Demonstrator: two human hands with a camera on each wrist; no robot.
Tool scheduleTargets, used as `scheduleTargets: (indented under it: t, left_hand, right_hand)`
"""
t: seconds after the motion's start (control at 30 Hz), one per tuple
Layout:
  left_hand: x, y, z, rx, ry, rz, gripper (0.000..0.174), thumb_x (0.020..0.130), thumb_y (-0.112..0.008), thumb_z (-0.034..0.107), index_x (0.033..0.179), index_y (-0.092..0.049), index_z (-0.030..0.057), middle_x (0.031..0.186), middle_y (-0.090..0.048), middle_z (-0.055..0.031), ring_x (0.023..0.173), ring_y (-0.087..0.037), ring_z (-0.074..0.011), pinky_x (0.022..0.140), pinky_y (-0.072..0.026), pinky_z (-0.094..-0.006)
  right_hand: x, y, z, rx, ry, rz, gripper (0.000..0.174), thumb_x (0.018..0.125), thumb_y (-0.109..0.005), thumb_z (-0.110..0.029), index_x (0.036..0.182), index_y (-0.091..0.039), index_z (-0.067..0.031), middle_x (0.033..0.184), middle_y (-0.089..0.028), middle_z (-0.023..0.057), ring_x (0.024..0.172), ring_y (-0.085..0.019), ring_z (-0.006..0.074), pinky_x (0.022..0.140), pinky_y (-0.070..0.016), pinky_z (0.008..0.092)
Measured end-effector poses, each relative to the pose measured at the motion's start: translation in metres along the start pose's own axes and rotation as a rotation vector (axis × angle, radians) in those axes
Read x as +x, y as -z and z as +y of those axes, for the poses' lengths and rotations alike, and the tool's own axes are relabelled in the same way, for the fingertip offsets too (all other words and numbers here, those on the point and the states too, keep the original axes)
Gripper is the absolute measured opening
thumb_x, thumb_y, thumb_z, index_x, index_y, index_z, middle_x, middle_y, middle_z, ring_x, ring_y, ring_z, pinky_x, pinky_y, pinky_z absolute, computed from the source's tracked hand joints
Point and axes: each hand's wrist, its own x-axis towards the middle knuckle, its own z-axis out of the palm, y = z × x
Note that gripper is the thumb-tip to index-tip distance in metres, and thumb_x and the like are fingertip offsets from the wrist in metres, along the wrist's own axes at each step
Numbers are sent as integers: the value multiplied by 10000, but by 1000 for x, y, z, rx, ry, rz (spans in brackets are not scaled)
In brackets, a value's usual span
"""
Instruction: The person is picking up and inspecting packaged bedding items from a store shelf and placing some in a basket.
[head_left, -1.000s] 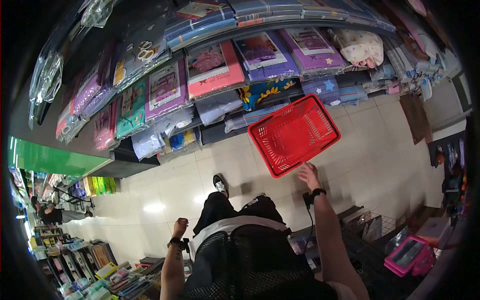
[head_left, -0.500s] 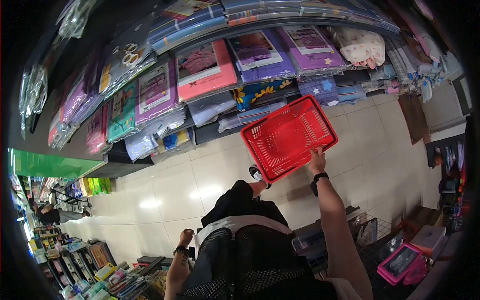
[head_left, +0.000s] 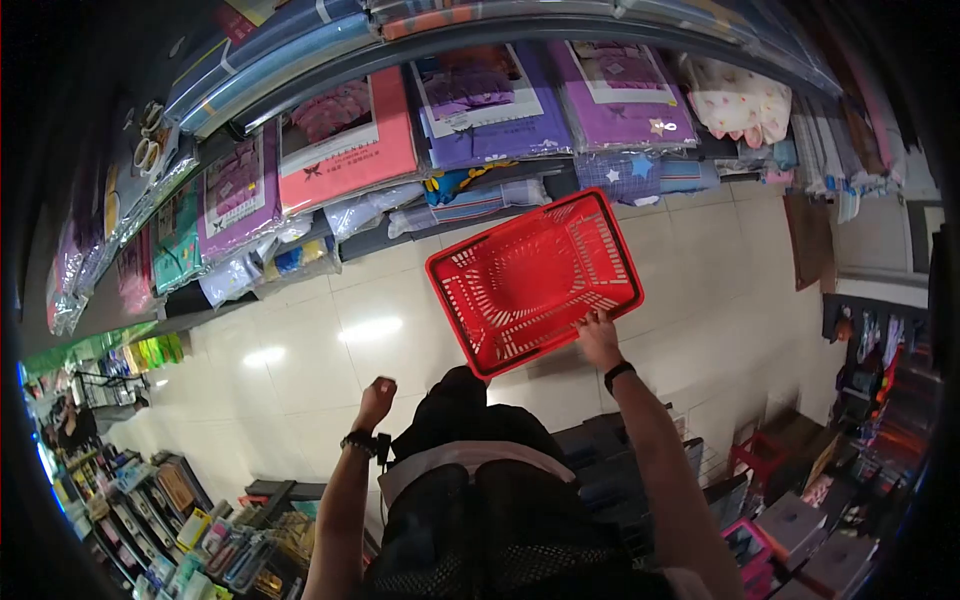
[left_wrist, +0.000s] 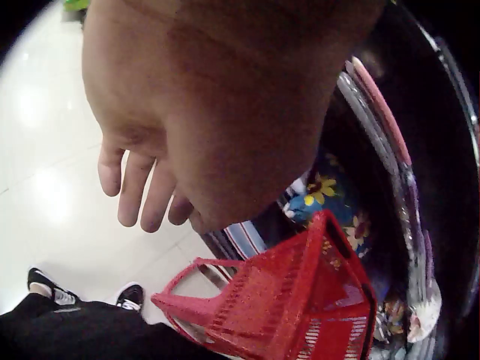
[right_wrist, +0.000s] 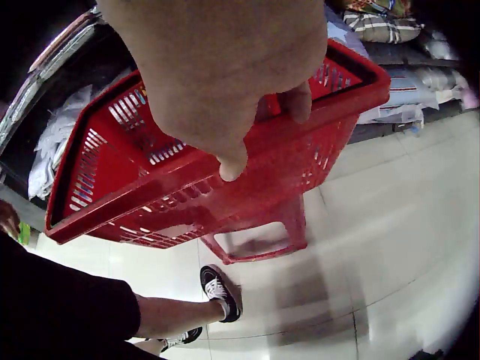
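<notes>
An open red plastic shopping basket [head_left: 520, 280] with slotted sides stands out over the floor, beside the shelves. My right hand [head_left: 600, 340] grips its near rim, with the thumb [right_wrist: 232, 166] against the outer wall and the fingers over the edge. Nothing shows inside the basket. Beneath it, a red open frame [right_wrist: 296, 225] reaches down toward the floor. My left hand [head_left: 377, 402] hangs free at my side, fingers [left_wrist: 135, 191] loosely bent and holding nothing.
Packaged bedding [head_left: 345, 140] in clear bags fills the shelves ahead. Pale tiled floor [head_left: 300, 370] lies between me and them. Small goods [head_left: 215, 545] crowd a display behind at left; a red stool [head_left: 757, 455] and boxes [head_left: 790, 525] stand behind at right.
My right hand has reached the basket's rim and taken hold of it. The basket now sits further left and nearer in the head view. My left hand is still free.
</notes>
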Motion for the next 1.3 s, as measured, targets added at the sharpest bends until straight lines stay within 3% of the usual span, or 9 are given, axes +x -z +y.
scheduleTargets:
  t: [0.13, 0.23, 0.43, 0.7, 0.87, 0.93, 1.13, 1.2, 1.3]
  left_hand:
    - [45, -22, 74, -63, -53, -59, 304, 906, -598, 225, 1126, -635, 20, 1052, -679, -174, 972, -665, -311, 835, -528, -377]
    - [76, -54, 111, -170, -28, -110, 613, 900, -622, 285, 1391, -396, -5, 1245, -582, -231, 1042, -640, -324, 889, -519, -384]
    - [104, -77, 152, -88, 8, -80, 435, 892, -548, 299, 1189, -459, -7, 1053, -624, -287, 980, -598, -465, 829, -496, -491]
    - [97, -89, 174, -38, 76, -113, 415, 890, -506, 243, 1173, -435, -52, 991, -624, -323, 966, -596, -479, 825, -484, -532]
    - [102, -94, 167, 158, 50, -97, 501, 885, -511, 258, 1247, -402, -71, 1101, -593, -331, 1049, -576, -459, 895, -472, -504]
    - [86, -83, 189, 37, 181, -17, 572, 890, -544, 291, 1302, -381, -70, 1229, -533, -316, 1144, -534, -426, 964, -443, -466]
    - [33, -102, 200, -51, 204, 448, 391, 867, -637, 214, 1139, -533, -46, 1116, -580, -259, 1029, -591, -375, 878, -484, -428]
    - [11, -129, 186, -84, 209, 495, 311, 862, -637, 224, 1043, -598, -26, 1012, -627, -224, 977, -611, -359, 843, -491, -416]
    - [-31, -170, 197, -153, 331, 483, 238, 846, -634, 226, 925, -648, 2, 924, -665, -174, 916, -632, -337, 819, -499, -405]
  right_hand:
    - [11, 3, -15, -3, 15, -20, 348, 805, -655, -267, 1104, -609, -95, 1098, -577, 159, 1146, -459, 371, 988, -367, 489]
    - [18, 16, -30, 7, 39, 61, 363, 824, -626, -297, 1136, -644, -113, 1130, -591, 182, 1173, -457, 396, 1044, -331, 460]
    - [30, 28, -31, 202, -77, 154, 351, 765, -668, -272, 1076, -673, -108, 1111, -594, 167, 1145, -480, 395, 1018, -362, 474]
    - [38, -1, 8, 333, 38, 348, 349, 695, -708, -176, 1030, -680, -82, 1071, -614, 161, 1116, -523, 366, 982, -419, 486]
    - [51, 62, 48, 845, -10, -142, 422, 737, -750, -197, 1114, -658, -30, 1018, -659, 193, 961, -656, 314, 878, -507, 393]
    - [66, 75, 89, 1082, -52, -108, 430, 790, -751, -213, 1159, -629, -29, 959, -684, 116, 861, -676, 179, 768, -543, 318]
    - [130, 217, 240, 983, -260, 730, 495, 810, -751, -258, 1193, -552, -14, 950, -642, 129, 867, -633, 217, 688, -527, 327]
    - [157, 246, 281, 837, -294, 880, 748, 775, -731, -488, 1256, -503, 38, 1210, -576, 214, 1101, -541, 372, 922, -442, 443]
    - [192, 268, 308, 611, -371, 777, 821, 779, -688, -566, 1241, -489, 83, 1226, -545, 245, 1161, -510, 350, 955, -419, 416]
